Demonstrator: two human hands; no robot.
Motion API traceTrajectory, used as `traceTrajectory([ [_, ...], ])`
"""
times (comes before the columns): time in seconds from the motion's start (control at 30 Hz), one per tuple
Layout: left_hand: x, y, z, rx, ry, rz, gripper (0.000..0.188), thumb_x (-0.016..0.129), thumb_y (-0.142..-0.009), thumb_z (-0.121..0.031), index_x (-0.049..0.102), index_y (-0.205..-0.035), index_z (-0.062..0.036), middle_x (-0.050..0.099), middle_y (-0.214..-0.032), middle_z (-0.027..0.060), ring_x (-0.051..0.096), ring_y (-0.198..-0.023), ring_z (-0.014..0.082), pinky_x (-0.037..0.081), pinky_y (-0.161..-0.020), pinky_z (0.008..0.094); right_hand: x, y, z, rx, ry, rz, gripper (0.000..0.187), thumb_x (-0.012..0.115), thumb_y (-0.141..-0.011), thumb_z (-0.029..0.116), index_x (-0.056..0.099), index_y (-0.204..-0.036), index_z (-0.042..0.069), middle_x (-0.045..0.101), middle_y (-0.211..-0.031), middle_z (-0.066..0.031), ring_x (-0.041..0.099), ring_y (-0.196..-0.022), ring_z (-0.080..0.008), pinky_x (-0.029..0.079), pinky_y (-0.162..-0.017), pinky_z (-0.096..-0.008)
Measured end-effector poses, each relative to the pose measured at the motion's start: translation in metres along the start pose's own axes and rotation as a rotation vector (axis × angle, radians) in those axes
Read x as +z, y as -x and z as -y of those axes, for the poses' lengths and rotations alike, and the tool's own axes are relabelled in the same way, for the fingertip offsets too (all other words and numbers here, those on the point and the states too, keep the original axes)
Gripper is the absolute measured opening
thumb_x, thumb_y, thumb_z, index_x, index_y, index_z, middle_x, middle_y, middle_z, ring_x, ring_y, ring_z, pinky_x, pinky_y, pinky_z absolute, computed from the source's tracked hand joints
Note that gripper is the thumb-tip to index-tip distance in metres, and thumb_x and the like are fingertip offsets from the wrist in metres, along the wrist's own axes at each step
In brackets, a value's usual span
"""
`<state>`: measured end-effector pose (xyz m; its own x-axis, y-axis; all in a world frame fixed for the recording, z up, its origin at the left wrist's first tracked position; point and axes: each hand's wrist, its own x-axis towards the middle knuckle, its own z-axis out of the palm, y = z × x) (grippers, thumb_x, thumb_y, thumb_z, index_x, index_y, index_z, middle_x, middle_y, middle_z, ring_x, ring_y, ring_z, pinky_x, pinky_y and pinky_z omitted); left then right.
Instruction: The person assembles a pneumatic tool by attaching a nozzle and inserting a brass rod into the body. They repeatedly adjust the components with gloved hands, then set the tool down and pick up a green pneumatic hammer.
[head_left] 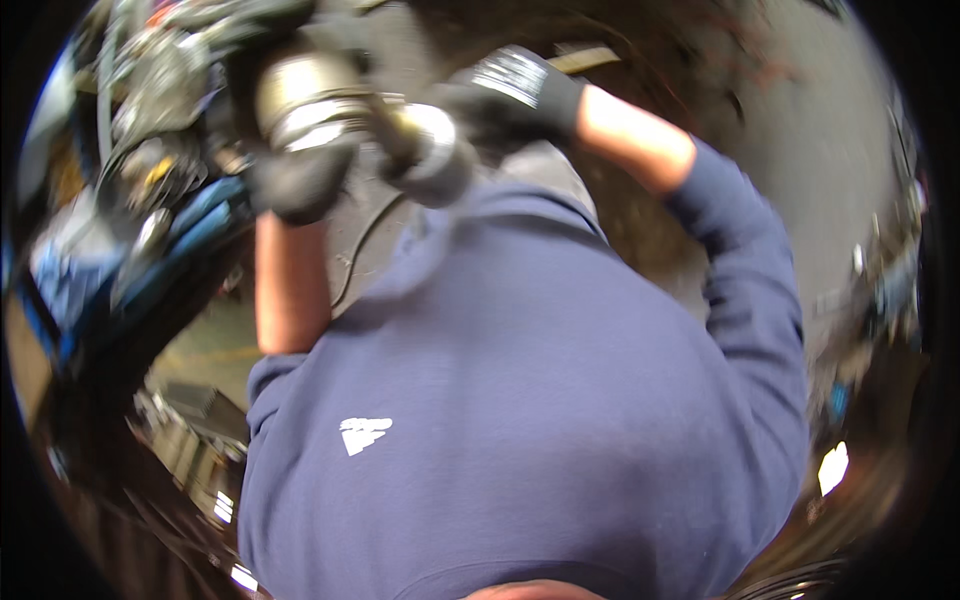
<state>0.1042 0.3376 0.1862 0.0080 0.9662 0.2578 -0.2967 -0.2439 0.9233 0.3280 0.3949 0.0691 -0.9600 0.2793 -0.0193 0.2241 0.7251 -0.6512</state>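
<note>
My left hand (303, 183), in a dark glove, is closed around a metal part with a cylindrical body and a short shaft. The part's shiny, brass-toned drum (308, 90) points up and left, and its grey tubular end (437, 170) lies close to my chest. Motion blur hides its exact kind. Beside it on the right is my right hand (515, 98), also gloved, with a white patch across the back. Its fingers look curled in, smeared and turned away. Whether they grip the part or something else is hidden.
A blue-edged bench or cart (205, 215) at left carries clear plastic bags (165, 85) and mixed small items. A dark cord (360, 245) hangs near my left forearm. Grey floor (820, 120) stretches to the right. A pale strip (585, 60) lies beyond my right hand.
</note>
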Motion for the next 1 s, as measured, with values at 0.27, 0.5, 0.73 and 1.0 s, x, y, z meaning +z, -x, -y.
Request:
traceTrajectory([
  [0.27,0.017,-0.011,-0.002,0.257,-0.569,0.001,0.076,0.091,-0.063,-0.028,0.062,-0.129,-0.0031,0.062,-0.12,0.0092,0.059,-0.11,0.0211,0.052,-0.095,0.036,-0.016,0.01,0.005,-0.017,0.136,-0.112,0.035,0.076,-0.086,0.033,0.074,-0.118,0.019,0.076,-0.099,-0.0113,0.073,-0.089,-0.0359,0.057,-0.075,-0.05],
  [0.5,0.061,-0.031,0.0,0.44,-0.632,-0.084,0.062,0.093,-0.058,-0.032,0.069,-0.11,-0.0083,0.059,-0.109,0.0106,0.059,-0.108,0.0299,0.051,-0.097,0.0428,-0.01,0.02,-0.039,-0.002,0.166,-0.214,0.03,0.075,-0.089,0.033,0.074,-0.114,0.017,0.075,-0.098,-0.0096,0.071,-0.089,-0.032,0.056,-0.076,-0.0464],
  [0.73,0.083,-0.025,0.007,0.404,-0.612,-0.065,0.06,0.093,-0.059,-0.03,0.068,-0.111,-0.0116,0.057,-0.112,0.0126,0.059,-0.11,0.033,0.053,-0.092,0.045,-0.004,0.057,-0.063,0.1,0.063,-0.199,0.026,0.074,-0.092,0.032,0.075,-0.111,0.014,0.075,-0.096,-0.0079,0.07,-0.089,-0.0281,0.055,-0.077,-0.0427],
  [1.0,0.097,-0.027,0.009,0.391,-0.56,-0.072,0.058,0.09,-0.058,-0.026,0.067,-0.11,-0.0111,0.057,-0.111,0.013,0.058,-0.109,0.0339,0.053,-0.089,0.047,0.006,0.077,-0.088,0.17,-0.047,-0.171,0.024,0.073,-0.095,0.032,0.075,-0.106,0.011,0.074,-0.095,-0.006,0.068,-0.088,-0.0237,0.053,-0.078,-0.0386],
])
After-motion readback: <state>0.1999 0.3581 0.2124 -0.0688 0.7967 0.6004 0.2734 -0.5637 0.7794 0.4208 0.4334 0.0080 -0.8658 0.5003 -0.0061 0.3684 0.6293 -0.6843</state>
